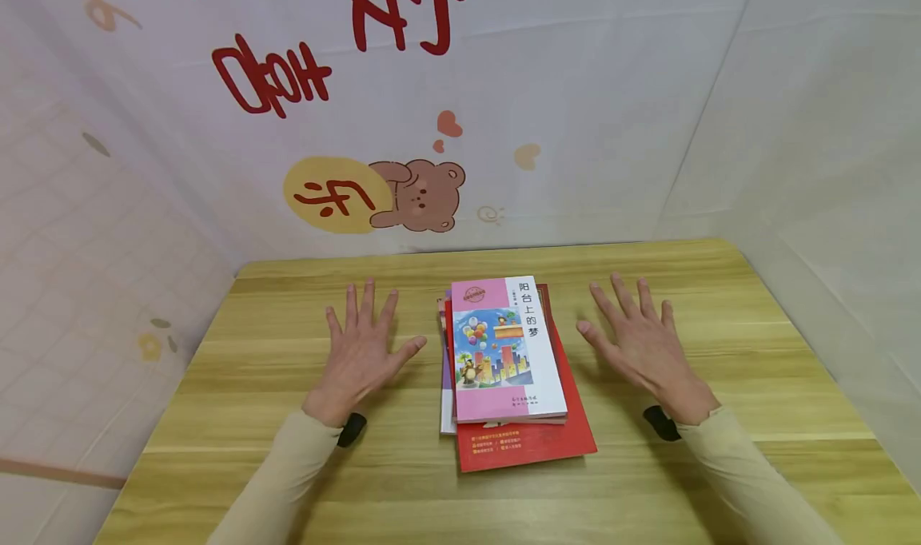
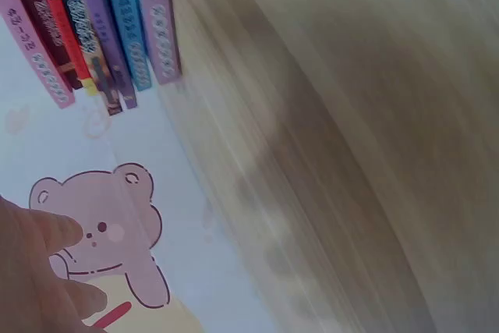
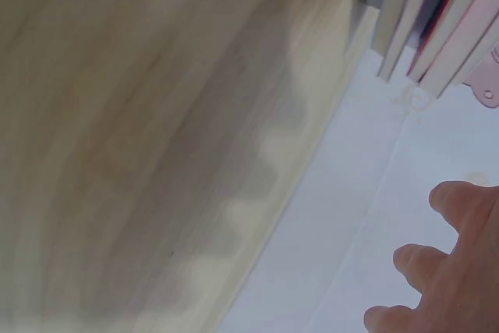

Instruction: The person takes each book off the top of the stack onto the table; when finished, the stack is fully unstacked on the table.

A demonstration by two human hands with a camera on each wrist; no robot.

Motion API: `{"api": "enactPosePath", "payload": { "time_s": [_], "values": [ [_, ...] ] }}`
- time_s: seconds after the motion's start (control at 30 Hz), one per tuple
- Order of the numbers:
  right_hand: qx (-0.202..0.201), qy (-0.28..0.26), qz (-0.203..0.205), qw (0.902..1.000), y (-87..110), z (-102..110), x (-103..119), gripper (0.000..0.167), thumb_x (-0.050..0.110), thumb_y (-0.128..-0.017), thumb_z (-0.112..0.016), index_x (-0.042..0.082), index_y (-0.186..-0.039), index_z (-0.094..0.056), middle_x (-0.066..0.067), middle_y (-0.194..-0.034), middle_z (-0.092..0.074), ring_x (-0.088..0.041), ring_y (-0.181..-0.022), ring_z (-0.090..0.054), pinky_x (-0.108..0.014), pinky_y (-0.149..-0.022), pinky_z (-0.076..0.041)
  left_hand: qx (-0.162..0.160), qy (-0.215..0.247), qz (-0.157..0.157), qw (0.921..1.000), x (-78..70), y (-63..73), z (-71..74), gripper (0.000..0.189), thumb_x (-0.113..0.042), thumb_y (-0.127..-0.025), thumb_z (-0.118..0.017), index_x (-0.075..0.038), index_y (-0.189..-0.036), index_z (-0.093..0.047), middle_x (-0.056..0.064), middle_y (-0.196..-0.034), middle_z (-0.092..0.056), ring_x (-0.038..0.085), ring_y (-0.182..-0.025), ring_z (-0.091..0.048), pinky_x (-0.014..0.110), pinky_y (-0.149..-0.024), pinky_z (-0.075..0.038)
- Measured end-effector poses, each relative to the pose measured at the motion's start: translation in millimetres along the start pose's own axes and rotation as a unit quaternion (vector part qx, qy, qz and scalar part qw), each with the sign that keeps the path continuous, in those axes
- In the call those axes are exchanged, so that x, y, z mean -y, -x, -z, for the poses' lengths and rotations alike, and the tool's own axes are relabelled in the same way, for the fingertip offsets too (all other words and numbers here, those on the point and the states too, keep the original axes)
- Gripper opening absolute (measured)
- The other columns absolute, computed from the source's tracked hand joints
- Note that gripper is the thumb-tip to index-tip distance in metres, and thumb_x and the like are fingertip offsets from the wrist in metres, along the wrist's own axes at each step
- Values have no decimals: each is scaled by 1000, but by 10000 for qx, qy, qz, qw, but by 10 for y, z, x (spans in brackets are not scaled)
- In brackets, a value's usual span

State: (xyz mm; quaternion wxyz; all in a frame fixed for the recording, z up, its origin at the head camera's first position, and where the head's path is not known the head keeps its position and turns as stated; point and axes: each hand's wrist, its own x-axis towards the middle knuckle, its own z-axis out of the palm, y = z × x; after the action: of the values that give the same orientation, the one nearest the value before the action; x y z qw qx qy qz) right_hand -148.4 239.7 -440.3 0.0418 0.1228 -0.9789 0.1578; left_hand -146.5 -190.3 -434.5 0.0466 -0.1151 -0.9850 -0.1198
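Observation:
A stack of several books lies in the middle of the table in the head view. On top is a pink and white book (image 1: 492,349) with a picture of balloons and city buildings. Beneath it a larger red book (image 1: 532,449) juts out toward the front and right. My left hand (image 1: 360,355), fingers spread and palm down, is left of the stack and apart from it. To the right, my right hand (image 1: 643,349) is spread the same way, holding nothing. Coloured book spines (image 2: 97,25) show in the left wrist view, page edges (image 3: 437,21) in the right.
The wooden table (image 1: 237,369) backs onto a white cloth wall (image 1: 576,113) with red characters and a bear print (image 1: 424,197). Cloth also hangs along the left and right sides. A dark band (image 1: 352,431) is on the left wrist, and another (image 1: 660,423) on the right.

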Motion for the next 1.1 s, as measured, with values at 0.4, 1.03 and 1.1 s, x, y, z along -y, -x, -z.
{"api": "enactPosePath", "payload": {
  "time_s": [0.4, 1.03, 1.1],
  "values": [
    [51, -419, 15, 9991, 30, 35, 198, 75, 59, -107, -38, 17, -167, -23, -16, -172, -11, -55, -153, -3, -80, -113, -6, -201, 592, 21, 9980, -195, 79, 31, 96, -70, -98, -49, -7, -165, -23, 23, -171, -2, 50, -155, 3, 78, -114, 1],
    [197, -1637, 163, 9862, 136, -36, 590, 69, 51, -109, -41, 16, -166, -26, -16, -166, -34, -46, -149, -31, -67, -115, -30, 123, 2771, 31, 9607, -510, 211, -40, 83, -61, -101, -49, -13, -166, -26, 11, -173, -12, 38, -158, -5, 67, -121, -10],
    [290, -1742, 77, 9843, 149, -44, 617, 71, 53, -108, -41, 17, -166, -25, -17, -165, -36, -44, -148, -35, -68, -112, -34, 198, 2935, 37, 9557, -534, 219, -53, 82, -60, -101, -49, -17, -166, -26, 9, -173, -12, 37, -158, -5, 69, -120, -11]
  ]
}}
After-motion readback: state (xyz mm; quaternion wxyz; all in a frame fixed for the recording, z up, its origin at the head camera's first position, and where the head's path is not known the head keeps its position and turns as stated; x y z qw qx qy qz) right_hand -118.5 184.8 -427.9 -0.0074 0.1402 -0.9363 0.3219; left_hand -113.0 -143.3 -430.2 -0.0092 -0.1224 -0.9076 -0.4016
